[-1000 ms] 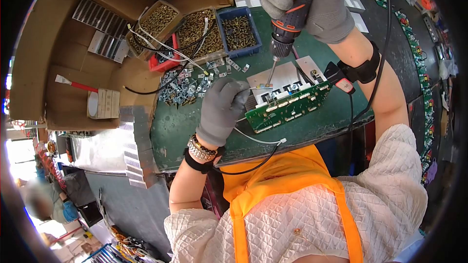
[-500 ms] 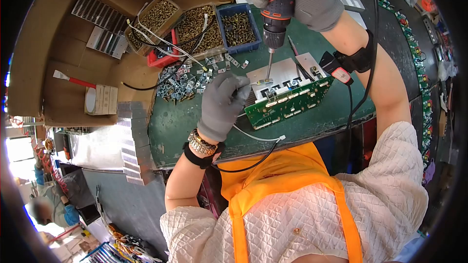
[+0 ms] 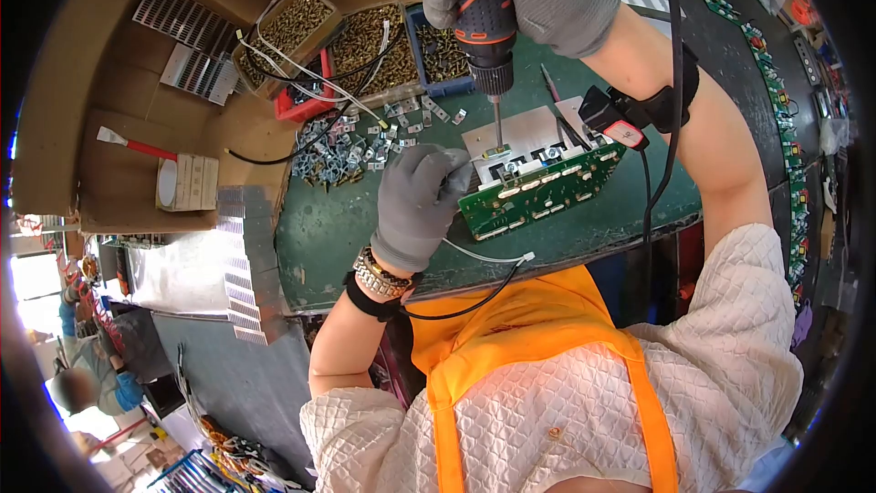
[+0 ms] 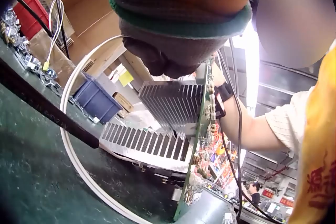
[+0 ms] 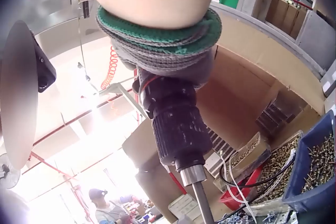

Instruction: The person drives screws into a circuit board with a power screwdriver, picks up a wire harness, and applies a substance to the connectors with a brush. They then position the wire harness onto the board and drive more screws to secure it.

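Note:
The gloved right hand (image 3: 557, 0) grips a black and orange power driver (image 3: 484, 14), its bit pointing down onto a small metal clip (image 3: 495, 153) on the silver heatsink (image 3: 525, 132). A green circuit board (image 3: 547, 198) stands along the heatsink's near edge. At the board's left end, the gloved left hand (image 3: 415, 205) has its fingertips pinched beside the clip; a thin pale piece shows between them and the clip. In the left wrist view, the heatsink's fins (image 4: 144, 142) face the camera. The driver's chuck (image 5: 181, 134) fills the middle of the right wrist view.
Behind the work stand screw-filled trays (image 3: 374, 55), a blue bin (image 3: 443, 82) and a red bin (image 3: 301, 108). Loose metal clips (image 3: 333, 155) lie in a pile left of the heatsink. A white cable (image 3: 484, 257) loops near the table edge. Cardboard boxes (image 3: 137, 183) stand at left.
The right hand and driver have moved left, and the bit has gone from slanted to nearly upright over the clip. The left hand has stayed almost in place beside the board.

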`<move>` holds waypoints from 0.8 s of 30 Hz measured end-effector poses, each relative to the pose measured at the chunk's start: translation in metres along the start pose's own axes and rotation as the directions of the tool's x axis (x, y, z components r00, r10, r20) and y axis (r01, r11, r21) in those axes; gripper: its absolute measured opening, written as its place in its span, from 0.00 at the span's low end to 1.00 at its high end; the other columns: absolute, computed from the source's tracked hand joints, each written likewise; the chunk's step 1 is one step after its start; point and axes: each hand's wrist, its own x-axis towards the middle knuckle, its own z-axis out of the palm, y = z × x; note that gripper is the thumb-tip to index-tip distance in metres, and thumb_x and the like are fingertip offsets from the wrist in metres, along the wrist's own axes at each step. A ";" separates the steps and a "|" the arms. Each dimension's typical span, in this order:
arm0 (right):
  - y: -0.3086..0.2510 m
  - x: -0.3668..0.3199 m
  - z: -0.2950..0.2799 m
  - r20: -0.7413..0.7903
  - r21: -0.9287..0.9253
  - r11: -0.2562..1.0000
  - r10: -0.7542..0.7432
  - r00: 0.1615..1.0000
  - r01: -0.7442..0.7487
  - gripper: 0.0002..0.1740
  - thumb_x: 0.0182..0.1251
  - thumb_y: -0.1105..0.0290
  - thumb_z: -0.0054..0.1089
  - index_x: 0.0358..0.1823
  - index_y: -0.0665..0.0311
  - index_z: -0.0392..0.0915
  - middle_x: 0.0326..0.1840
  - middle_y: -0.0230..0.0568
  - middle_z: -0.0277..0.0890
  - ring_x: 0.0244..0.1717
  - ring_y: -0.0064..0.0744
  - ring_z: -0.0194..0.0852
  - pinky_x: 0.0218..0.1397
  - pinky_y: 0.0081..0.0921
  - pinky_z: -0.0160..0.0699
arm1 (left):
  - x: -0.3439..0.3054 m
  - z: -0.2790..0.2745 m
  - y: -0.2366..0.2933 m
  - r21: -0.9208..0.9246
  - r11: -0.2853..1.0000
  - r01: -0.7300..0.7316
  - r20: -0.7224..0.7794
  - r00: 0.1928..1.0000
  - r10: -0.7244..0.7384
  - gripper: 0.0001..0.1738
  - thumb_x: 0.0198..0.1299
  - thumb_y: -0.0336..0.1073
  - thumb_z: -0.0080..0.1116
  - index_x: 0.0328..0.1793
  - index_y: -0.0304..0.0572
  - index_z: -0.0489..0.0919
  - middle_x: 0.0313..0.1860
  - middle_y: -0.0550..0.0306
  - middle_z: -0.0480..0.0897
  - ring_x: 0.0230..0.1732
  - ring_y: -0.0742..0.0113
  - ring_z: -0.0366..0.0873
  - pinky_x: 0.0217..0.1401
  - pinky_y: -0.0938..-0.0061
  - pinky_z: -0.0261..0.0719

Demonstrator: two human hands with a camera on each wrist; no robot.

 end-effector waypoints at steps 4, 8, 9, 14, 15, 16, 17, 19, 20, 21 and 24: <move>0.000 -0.002 0.001 0.024 0.051 0.998 0.019 1.000 -0.021 0.17 0.65 0.62 0.62 0.49 0.62 0.71 0.27 0.35 0.76 0.20 0.29 0.76 0.26 0.25 0.77 | 0.001 0.002 -0.004 0.024 0.995 -0.093 -0.019 0.995 0.093 0.13 0.47 0.26 0.68 0.41 0.44 0.80 0.32 0.55 0.79 0.32 0.52 0.78 0.33 0.63 0.76; 0.000 0.000 -0.001 0.075 0.044 0.999 0.009 0.997 -0.012 0.18 0.65 0.62 0.62 0.51 0.62 0.70 0.27 0.35 0.76 0.21 0.28 0.76 0.26 0.25 0.77 | 0.000 0.003 -0.005 0.031 0.993 -0.114 -0.031 0.993 0.115 0.14 0.47 0.25 0.68 0.41 0.44 0.80 0.32 0.55 0.79 0.32 0.51 0.78 0.34 0.63 0.76; 0.001 0.001 -0.001 0.100 0.020 1.000 -0.021 0.995 0.019 0.18 0.65 0.62 0.62 0.50 0.62 0.70 0.27 0.35 0.76 0.21 0.28 0.76 0.26 0.25 0.77 | 0.000 0.003 -0.005 0.030 0.992 -0.121 -0.039 0.992 0.122 0.14 0.47 0.25 0.68 0.41 0.44 0.80 0.32 0.55 0.79 0.32 0.51 0.78 0.34 0.63 0.76; 0.001 -0.001 0.003 0.047 0.020 1.000 0.016 0.999 -0.017 0.17 0.66 0.62 0.61 0.50 0.63 0.71 0.27 0.35 0.75 0.22 0.27 0.77 0.27 0.24 0.77 | -0.003 -0.001 -0.001 -0.014 0.999 -0.041 0.052 0.998 0.041 0.14 0.47 0.21 0.66 0.42 0.43 0.83 0.35 0.50 0.81 0.35 0.48 0.80 0.35 0.64 0.77; 0.001 -0.001 0.002 0.042 0.013 1.000 0.021 0.999 -0.022 0.17 0.66 0.62 0.60 0.49 0.63 0.70 0.27 0.35 0.75 0.22 0.27 0.76 0.27 0.24 0.77 | -0.003 -0.001 -0.002 -0.007 0.999 -0.051 0.044 0.998 0.051 0.15 0.46 0.21 0.65 0.42 0.42 0.83 0.35 0.49 0.81 0.35 0.48 0.80 0.35 0.63 0.77; 0.001 -0.001 0.002 0.038 0.005 1.000 0.026 0.999 -0.026 0.17 0.66 0.62 0.60 0.49 0.63 0.70 0.27 0.35 0.75 0.22 0.26 0.76 0.27 0.23 0.77 | -0.003 -0.001 -0.002 -0.005 0.999 -0.051 0.044 0.998 0.051 0.15 0.46 0.21 0.65 0.42 0.42 0.83 0.35 0.49 0.81 0.35 0.48 0.80 0.35 0.63 0.77; 0.001 0.000 0.002 0.039 0.005 1.000 0.026 0.999 -0.026 0.17 0.66 0.62 0.60 0.49 0.63 0.70 0.27 0.35 0.75 0.22 0.26 0.76 0.27 0.23 0.77 | -0.003 -0.002 -0.002 0.007 0.998 -0.057 0.049 0.997 0.057 0.15 0.46 0.20 0.65 0.42 0.42 0.83 0.35 0.49 0.80 0.35 0.48 0.80 0.35 0.63 0.77; 0.003 0.000 0.000 0.078 0.050 0.999 0.011 0.997 -0.015 0.18 0.67 0.62 0.60 0.51 0.63 0.70 0.27 0.35 0.75 0.22 0.26 0.76 0.26 0.23 0.77 | -0.002 -0.002 -0.002 0.019 0.998 -0.065 0.054 0.997 0.064 0.15 0.46 0.20 0.65 0.42 0.42 0.83 0.35 0.49 0.80 0.35 0.48 0.80 0.35 0.63 0.77; 0.002 0.000 0.000 0.078 0.049 0.999 0.009 0.997 -0.013 0.18 0.67 0.62 0.60 0.51 0.63 0.70 0.27 0.35 0.75 0.22 0.26 0.76 0.26 0.23 0.77 | -0.002 -0.002 -0.002 0.014 0.997 -0.073 0.050 0.996 0.073 0.15 0.46 0.20 0.64 0.42 0.42 0.83 0.35 0.49 0.80 0.35 0.48 0.80 0.35 0.63 0.77; 0.001 0.000 0.000 0.099 0.021 1.000 -0.011 0.995 0.009 0.19 0.67 0.62 0.60 0.53 0.63 0.69 0.27 0.35 0.75 0.22 0.26 0.76 0.26 0.23 0.77 | -0.002 -0.002 -0.003 0.009 0.997 -0.082 0.047 0.996 0.082 0.15 0.46 0.21 0.64 0.42 0.42 0.83 0.35 0.49 0.80 0.35 0.48 0.81 0.35 0.63 0.77; 0.001 -0.001 0.003 0.101 0.020 1.000 -0.006 0.995 0.004 0.20 0.67 0.62 0.60 0.55 0.64 0.68 0.28 0.35 0.75 0.21 0.27 0.76 0.25 0.23 0.76 | -0.002 -0.002 -0.002 -0.017 0.999 -0.052 0.062 0.997 0.053 0.14 0.46 0.21 0.64 0.41 0.42 0.83 0.35 0.49 0.81 0.36 0.48 0.81 0.36 0.63 0.77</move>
